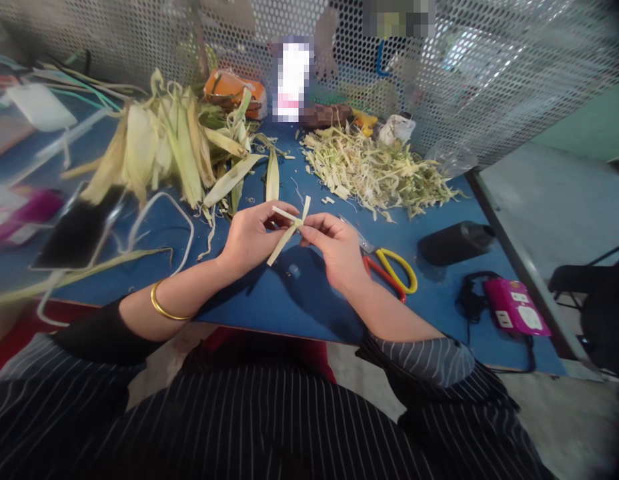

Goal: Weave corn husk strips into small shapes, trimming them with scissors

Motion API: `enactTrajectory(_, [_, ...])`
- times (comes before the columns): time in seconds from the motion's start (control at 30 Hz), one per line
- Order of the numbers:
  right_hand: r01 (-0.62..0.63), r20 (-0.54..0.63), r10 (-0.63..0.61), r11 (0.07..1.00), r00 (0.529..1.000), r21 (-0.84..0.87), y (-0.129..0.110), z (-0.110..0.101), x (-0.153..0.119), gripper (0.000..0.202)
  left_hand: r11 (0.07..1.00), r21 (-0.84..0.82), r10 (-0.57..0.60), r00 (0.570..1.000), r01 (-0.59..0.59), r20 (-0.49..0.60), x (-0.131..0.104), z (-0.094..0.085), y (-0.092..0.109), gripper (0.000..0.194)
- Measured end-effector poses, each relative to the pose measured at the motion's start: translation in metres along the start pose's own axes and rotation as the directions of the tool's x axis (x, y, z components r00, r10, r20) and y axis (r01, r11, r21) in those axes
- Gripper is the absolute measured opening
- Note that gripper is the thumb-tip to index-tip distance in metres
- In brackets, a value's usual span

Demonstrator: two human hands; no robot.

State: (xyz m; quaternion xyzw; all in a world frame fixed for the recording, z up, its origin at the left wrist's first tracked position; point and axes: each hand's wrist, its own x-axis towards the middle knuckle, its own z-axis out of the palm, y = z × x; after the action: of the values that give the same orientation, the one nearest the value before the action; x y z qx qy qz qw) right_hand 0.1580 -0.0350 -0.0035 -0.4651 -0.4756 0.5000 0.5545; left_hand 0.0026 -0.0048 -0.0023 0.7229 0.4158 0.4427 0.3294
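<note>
Just left of the scissors, the crossed husk strips sit between the left hand and the right hand, raised over the blue tabletop. The right grip pinches the strips near their crossing, thumb against fingers; the left grip closes on them from the other side, though its exact contact is partly hidden. As far as can be judged, the narrow strips are already cut and gathered at one crossing point, while at least three ends stick out loose, so the piece looks partly formed. Whether the crossing is knotted or merely folded cannot be told. Plenty of material looks unworked: whole husks lie well to the left of the scissors and beyond them, and a heap of husk clippings spreads directly beyond them.

For moving, the front edge runs on the wearer's side of the scissors, under both forearms. The easiest room seems to be the strip of blue surface left of the scissors, between the hands and that edge. Right of the scissors, a dark bottle and a magenta box narrow the way to the side edge; beyond the clippings, a perforated screen limits reach.
</note>
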Motion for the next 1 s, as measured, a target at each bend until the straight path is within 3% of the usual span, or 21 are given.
enactTrajectory(0.23, [-0.002,0.022,0.001,0.999,1.000,0.046,-0.002,-0.001,-0.001,0.006,0.999,0.021,-0.028,1.000,0.029,-0.010,0.002,0.000,-0.002,0.026])
enactTrajectory(0.4, [0.027,-0.079,-0.027,1.000,0.997,-0.001,0.000,-0.003,0.002,0.007,1.000,-0.002,-0.026,0.999,0.026,-0.047,0.002,-0.002,-0.001,0.023])
enactTrajectory(0.5, [0.052,-0.139,-0.057,0.998,0.989,-0.038,0.002,-0.004,0.004,0.008,0.992,-0.086,-0.096,0.993,0.091,-0.063,0.001,-0.004,0.002,0.023])
enactTrajectory(0.63, [0.045,-0.151,-0.054,0.997,0.987,-0.064,0.006,-0.002,0.003,0.009,0.903,-0.358,-0.214,0.972,0.236,0.102,0.000,-0.003,0.005,0.022])
enactTrajectory(0.73, [0.040,-0.095,-0.048,0.996,0.994,-0.085,0.009,0.000,0.001,0.011,0.829,-0.445,-0.293,0.941,0.337,0.168,-0.001,-0.001,0.006,0.030])
enactTrajectory(1.0, [0.118,-0.044,-0.145,0.919,0.988,-0.376,0.003,0.001,-0.006,0.019,0.868,-0.380,-0.341,0.940,0.318,0.007,0.000,0.003,0.003,0.033])
